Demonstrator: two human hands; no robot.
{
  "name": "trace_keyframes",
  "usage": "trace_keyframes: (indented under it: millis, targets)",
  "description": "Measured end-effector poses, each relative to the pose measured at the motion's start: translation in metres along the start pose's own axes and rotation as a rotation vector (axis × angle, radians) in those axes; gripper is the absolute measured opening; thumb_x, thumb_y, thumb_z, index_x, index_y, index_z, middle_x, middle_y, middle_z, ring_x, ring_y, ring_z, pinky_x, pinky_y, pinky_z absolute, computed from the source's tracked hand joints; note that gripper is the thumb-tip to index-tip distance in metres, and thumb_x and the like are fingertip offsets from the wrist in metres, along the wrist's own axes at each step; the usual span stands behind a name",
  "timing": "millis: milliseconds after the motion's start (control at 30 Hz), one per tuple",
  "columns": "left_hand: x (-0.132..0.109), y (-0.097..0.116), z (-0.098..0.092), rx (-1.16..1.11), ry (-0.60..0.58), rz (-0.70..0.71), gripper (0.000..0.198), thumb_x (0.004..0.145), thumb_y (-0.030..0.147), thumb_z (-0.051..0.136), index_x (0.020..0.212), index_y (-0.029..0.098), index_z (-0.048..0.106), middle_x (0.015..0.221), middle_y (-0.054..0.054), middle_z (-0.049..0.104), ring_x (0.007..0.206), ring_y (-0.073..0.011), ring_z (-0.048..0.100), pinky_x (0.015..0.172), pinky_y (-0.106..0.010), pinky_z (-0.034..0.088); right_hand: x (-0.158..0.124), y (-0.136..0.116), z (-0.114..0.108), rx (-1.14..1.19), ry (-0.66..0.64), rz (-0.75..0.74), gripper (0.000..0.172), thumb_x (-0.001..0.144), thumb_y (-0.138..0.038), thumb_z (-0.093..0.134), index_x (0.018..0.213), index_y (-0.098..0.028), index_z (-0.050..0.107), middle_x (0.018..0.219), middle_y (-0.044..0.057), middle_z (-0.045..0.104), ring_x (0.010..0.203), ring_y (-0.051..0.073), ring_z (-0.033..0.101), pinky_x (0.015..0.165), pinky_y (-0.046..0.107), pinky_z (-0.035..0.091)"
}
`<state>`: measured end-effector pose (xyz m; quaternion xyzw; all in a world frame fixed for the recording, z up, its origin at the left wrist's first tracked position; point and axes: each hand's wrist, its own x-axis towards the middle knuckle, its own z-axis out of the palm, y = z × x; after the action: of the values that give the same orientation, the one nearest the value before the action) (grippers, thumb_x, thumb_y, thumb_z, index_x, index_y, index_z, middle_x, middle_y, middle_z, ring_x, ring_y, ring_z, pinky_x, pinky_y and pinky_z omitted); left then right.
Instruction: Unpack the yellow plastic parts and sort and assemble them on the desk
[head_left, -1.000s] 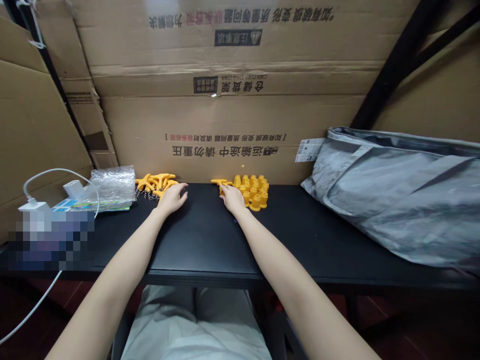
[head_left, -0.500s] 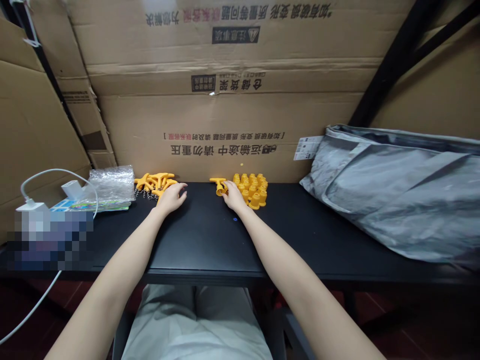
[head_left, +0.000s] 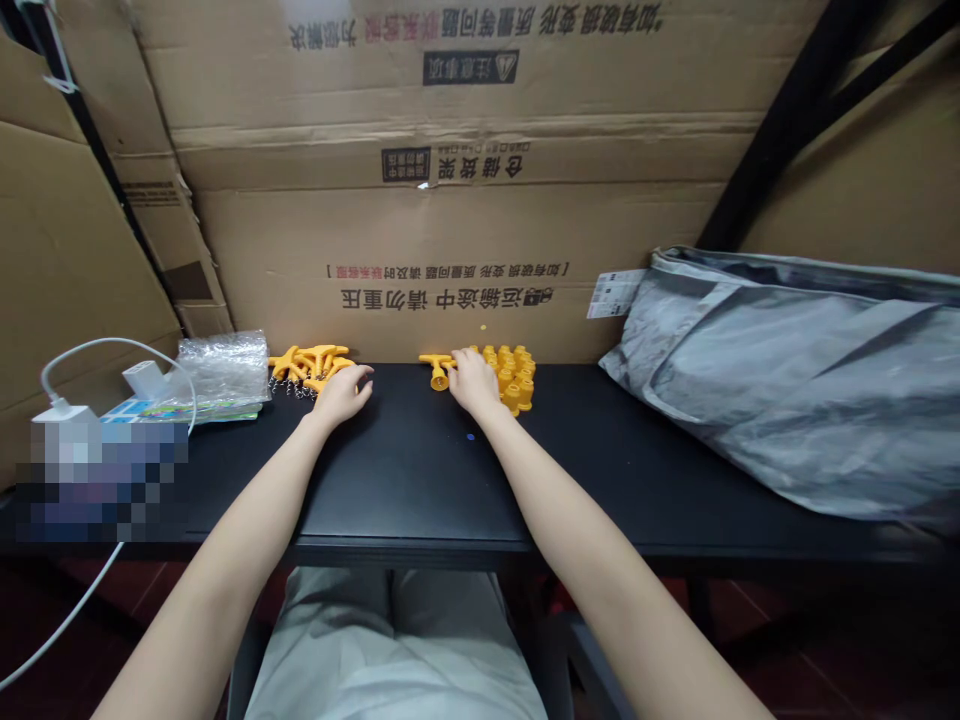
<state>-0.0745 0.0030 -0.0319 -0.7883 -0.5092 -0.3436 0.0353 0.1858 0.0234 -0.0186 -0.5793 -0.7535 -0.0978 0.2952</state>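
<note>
Cardboard (head_left: 450, 230) stands behind both grips, with the black bench (head_left: 405, 470) beneath them and a slumped grey bag (head_left: 787, 380) well to the right grip's right. Yellow cups (head_left: 517, 385) cluster just beside the right grip (head_left: 475, 382), partly hidden by it; yellow-handled corkscrews (head_left: 319, 355) lie piled just left of and beyond the left grip (head_left: 343, 392). That left grip looks loose, thumb and fingers parted. The right grip's fingers bend over the cups' left side; I cannot tell whether they grasp one. A T-handled piece with a cup-like end (head_left: 439, 377) lies just left of them. The step in hand seems to be reaching among the cups; the next move probably calls for careful fingertips, leaving neighbouring cups standing.
</note>
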Motion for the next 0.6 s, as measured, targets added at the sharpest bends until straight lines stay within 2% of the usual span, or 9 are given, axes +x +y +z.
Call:
trace_keyframes:
  millis: [100,200,300,467,533,600]
  targets:
    - [0.000,0.000,-0.001,0.000,-0.010,-0.009,0.027,0.084,0.024,0.049,0.104,0.016,0.065,0.096,-0.009,0.069,0.090,-0.0201,0.064,0.086,-0.035,0.051,0.005,0.000,-0.026,-0.118,0.062,0.189,0.030,0.091,-0.020,0.044,0.107,-0.008,0.065,0.110,0.022,0.063,0.108,0.034,0.055,0.091,0.047,0.041]
    - [0.001,0.001,-0.001,0.011,-0.028,-0.001,0.025,0.084,0.024,0.048,0.101,0.016,0.066,0.093,-0.009,0.069,0.088,-0.0198,0.063,0.085,-0.034,0.051,0.008,0.005,-0.038,-0.172,-0.060,0.331,0.025,0.085,-0.014,0.049,0.101,-0.008,0.068,0.104,0.022,0.065,0.104,0.034,0.057,0.088,0.050,0.037]
    - [0.001,0.001,-0.001,0.035,-0.045,-0.005,0.024,0.084,0.025,0.048,0.096,0.018,0.067,0.089,-0.007,0.069,0.084,-0.0194,0.063,0.082,-0.034,0.051,0.007,0.007,-0.036,-0.205,-0.203,0.372,0.025,0.079,-0.010,0.056,0.101,-0.010,0.069,0.104,0.021,0.066,0.102,0.035,0.059,0.088,0.053,0.035]
    - [0.001,0.006,-0.003,0.074,-0.047,-0.039,0.023,0.083,0.022,0.047,0.091,0.020,0.069,0.088,-0.006,0.070,0.082,-0.0194,0.064,0.079,-0.032,0.051,0.002,-0.004,-0.024,-0.187,-0.263,0.222,0.032,0.078,-0.006,0.056,0.108,-0.013,0.066,0.109,0.020,0.064,0.100,0.033,0.062,0.088,0.048,0.040]
    - [0.001,0.006,-0.005,0.111,0.009,-0.128,0.022,0.081,0.021,0.048,0.089,0.021,0.069,0.088,-0.006,0.072,0.083,-0.0210,0.065,0.078,-0.033,0.052,0.000,-0.011,-0.018,-0.121,-0.278,0.114,0.029,0.079,-0.007,0.055,0.107,-0.013,0.065,0.110,0.019,0.063,0.097,0.030,0.063,0.084,0.043,0.043]
    - [0.001,0.003,-0.007,0.141,0.104,-0.279,0.021,0.080,0.021,0.051,0.088,0.023,0.070,0.085,-0.006,0.072,0.082,-0.0235,0.066,0.076,-0.036,0.052,-0.002,-0.018,-0.012,-0.012,-0.285,-0.012,0.024,0.081,-0.010,0.055,0.104,-0.013,0.063,0.108,0.017,0.061,0.093,0.026,0.062,0.081,0.038,0.045]
